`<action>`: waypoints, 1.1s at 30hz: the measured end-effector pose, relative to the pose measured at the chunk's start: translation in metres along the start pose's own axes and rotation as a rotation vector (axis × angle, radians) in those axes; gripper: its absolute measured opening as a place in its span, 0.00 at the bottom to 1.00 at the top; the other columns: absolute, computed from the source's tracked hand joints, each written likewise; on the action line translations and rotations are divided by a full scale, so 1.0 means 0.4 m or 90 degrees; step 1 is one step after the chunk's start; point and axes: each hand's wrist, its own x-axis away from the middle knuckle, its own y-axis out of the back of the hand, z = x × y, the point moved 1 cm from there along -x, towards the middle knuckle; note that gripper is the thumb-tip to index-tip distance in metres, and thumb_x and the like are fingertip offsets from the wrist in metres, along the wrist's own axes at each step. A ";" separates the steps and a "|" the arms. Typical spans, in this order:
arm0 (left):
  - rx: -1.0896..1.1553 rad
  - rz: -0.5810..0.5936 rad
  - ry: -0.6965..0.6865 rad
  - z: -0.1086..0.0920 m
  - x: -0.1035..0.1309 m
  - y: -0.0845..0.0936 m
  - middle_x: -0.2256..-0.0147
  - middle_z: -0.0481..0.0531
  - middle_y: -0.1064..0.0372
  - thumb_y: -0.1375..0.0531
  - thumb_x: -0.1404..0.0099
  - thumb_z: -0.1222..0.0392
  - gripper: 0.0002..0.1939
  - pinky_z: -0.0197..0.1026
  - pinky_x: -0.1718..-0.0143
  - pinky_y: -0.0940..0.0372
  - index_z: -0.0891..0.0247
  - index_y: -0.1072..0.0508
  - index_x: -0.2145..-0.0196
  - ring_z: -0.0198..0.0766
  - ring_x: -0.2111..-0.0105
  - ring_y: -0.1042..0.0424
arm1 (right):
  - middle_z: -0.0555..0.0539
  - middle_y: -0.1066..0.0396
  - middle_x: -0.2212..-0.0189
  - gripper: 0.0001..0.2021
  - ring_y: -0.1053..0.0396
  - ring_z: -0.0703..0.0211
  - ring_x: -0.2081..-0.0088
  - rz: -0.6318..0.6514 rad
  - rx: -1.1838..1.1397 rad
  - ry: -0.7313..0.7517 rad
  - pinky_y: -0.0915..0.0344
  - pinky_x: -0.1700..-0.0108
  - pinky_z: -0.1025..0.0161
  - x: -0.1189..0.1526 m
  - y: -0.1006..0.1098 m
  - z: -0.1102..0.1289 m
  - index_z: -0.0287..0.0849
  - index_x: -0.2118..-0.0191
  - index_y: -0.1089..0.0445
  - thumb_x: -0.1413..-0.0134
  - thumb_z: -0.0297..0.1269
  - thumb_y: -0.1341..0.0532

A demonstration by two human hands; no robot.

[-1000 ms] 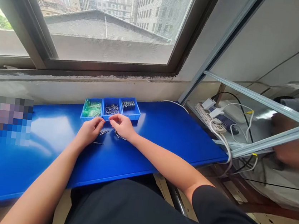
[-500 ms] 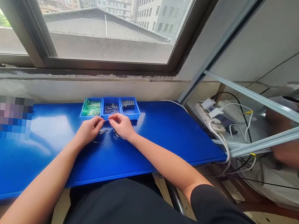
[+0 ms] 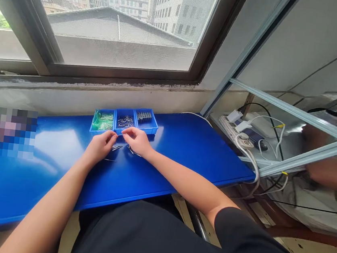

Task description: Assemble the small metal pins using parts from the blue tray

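Plainly, the biggest thing in view is the window [image 3: 128, 53], its dark frame set above a glossy blue table [image 3: 190, 149] that runs along the wall. To the right rises a metal frame [image 3: 292, 104]; beyond it a co-worker's arm [image 3: 327, 173] shows, blurred, and beside the table sits a power strip [image 3: 247, 143] with white plugs and cables. Toward the back of the table three blue bins [image 3: 148, 131] stand side by side: the left one holds a green plastic bag [image 3: 96, 120] with small pale pieces, the middle one a heap of slim metal parts [image 3: 126, 122], the right one rows of short cylindrical parts [image 3: 144, 116]. Just in front of the bins are the two bare hands, the left hand [image 3: 102, 144] and the right hand [image 3: 138, 141], fingertips facing each other and slightly apart. Both grips are narrow, each thumb and fingers pinched on one end of the same slender piece [image 3: 120, 135], which spans the gap between them over the table; its exact kind is too small to tell. Below the hands, some pointed metal pieces [image 3: 116, 148] lie near the left fingers, a few more [image 3: 133, 151] lie partly hidden under the right hand, and a single thin rod [image 3: 110, 160] lies nearest the body.
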 end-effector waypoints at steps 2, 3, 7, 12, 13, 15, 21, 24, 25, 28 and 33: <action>0.000 -0.004 -0.004 0.000 0.000 -0.001 0.76 0.46 0.32 0.46 0.31 0.49 0.15 0.37 0.75 0.44 0.62 0.27 0.62 0.33 0.79 0.38 | 0.46 0.23 0.65 0.05 0.26 0.60 0.64 -0.001 0.006 0.004 0.30 0.58 0.61 0.001 0.001 0.001 0.39 0.64 0.25 0.46 0.33 0.38; 0.000 -0.005 -0.006 0.000 0.000 -0.001 0.76 0.46 0.32 0.46 0.31 0.49 0.15 0.37 0.75 0.43 0.62 0.26 0.62 0.33 0.79 0.38 | 0.46 0.23 0.65 0.05 0.26 0.60 0.64 0.000 0.008 0.004 0.30 0.58 0.61 0.001 0.001 0.001 0.39 0.64 0.25 0.46 0.33 0.38; 0.000 -0.007 -0.005 -0.001 0.000 0.000 0.76 0.46 0.31 0.46 0.31 0.49 0.15 0.37 0.74 0.43 0.62 0.26 0.62 0.33 0.79 0.38 | 0.46 0.23 0.65 0.06 0.26 0.60 0.65 0.005 0.008 -0.002 0.30 0.58 0.61 0.000 0.002 -0.002 0.39 0.64 0.26 0.46 0.33 0.38; -0.001 -0.003 -0.006 0.000 0.001 0.001 0.76 0.46 0.31 0.47 0.31 0.49 0.15 0.36 0.74 0.43 0.62 0.26 0.61 0.33 0.78 0.38 | 0.46 0.23 0.65 0.06 0.26 0.60 0.65 0.005 0.013 0.000 0.29 0.58 0.61 -0.002 0.001 -0.008 0.39 0.63 0.26 0.46 0.33 0.38; -0.001 -0.001 -0.005 0.001 0.001 0.001 0.77 0.46 0.32 0.47 0.31 0.49 0.15 0.36 0.74 0.43 0.62 0.26 0.61 0.33 0.79 0.38 | 0.46 0.23 0.65 0.06 0.26 0.61 0.64 0.006 0.012 0.000 0.29 0.58 0.61 -0.002 0.001 -0.009 0.39 0.63 0.26 0.46 0.33 0.38; 0.000 0.001 -0.002 0.003 0.001 0.000 0.77 0.46 0.32 0.47 0.31 0.49 0.15 0.36 0.74 0.43 0.62 0.26 0.61 0.33 0.79 0.38 | 0.46 0.23 0.65 0.06 0.26 0.61 0.64 0.007 0.010 -0.001 0.29 0.58 0.61 -0.002 0.000 -0.008 0.39 0.63 0.26 0.46 0.33 0.38; 0.000 0.004 -0.001 0.005 0.000 -0.002 0.76 0.46 0.31 0.47 0.31 0.48 0.16 0.36 0.74 0.43 0.62 0.26 0.61 0.34 0.78 0.37 | 0.46 0.23 0.65 0.05 0.26 0.61 0.65 0.002 0.013 0.002 0.29 0.57 0.61 0.000 0.001 -0.001 0.40 0.64 0.25 0.46 0.33 0.38; -0.005 0.003 0.000 0.003 -0.001 0.000 0.77 0.46 0.31 0.47 0.31 0.48 0.16 0.37 0.75 0.43 0.62 0.26 0.61 0.34 0.79 0.37 | 0.47 0.23 0.65 0.05 0.26 0.61 0.64 0.005 0.017 0.000 0.29 0.57 0.61 0.000 0.001 0.001 0.40 0.64 0.26 0.46 0.33 0.38; -0.005 0.003 0.002 0.002 -0.001 0.001 0.77 0.47 0.31 0.47 0.32 0.48 0.16 0.37 0.74 0.43 0.62 0.26 0.61 0.34 0.79 0.37 | 0.47 0.23 0.66 0.05 0.26 0.61 0.64 0.007 0.017 -0.001 0.29 0.57 0.61 0.000 0.002 0.001 0.40 0.63 0.26 0.46 0.33 0.38; -0.005 0.005 0.009 -0.002 -0.001 0.003 0.76 0.47 0.31 0.47 0.32 0.48 0.16 0.36 0.74 0.42 0.62 0.26 0.61 0.34 0.78 0.37 | 0.47 0.23 0.65 0.06 0.26 0.61 0.64 0.008 0.024 0.003 0.29 0.57 0.62 0.000 0.002 0.003 0.40 0.63 0.26 0.45 0.33 0.38; -0.006 0.008 0.019 -0.006 0.000 0.004 0.76 0.47 0.31 0.47 0.32 0.47 0.17 0.36 0.74 0.42 0.62 0.26 0.61 0.34 0.78 0.37 | 0.46 0.23 0.65 0.06 0.26 0.60 0.64 0.004 0.029 0.008 0.30 0.58 0.61 0.002 0.003 0.006 0.39 0.63 0.26 0.46 0.34 0.38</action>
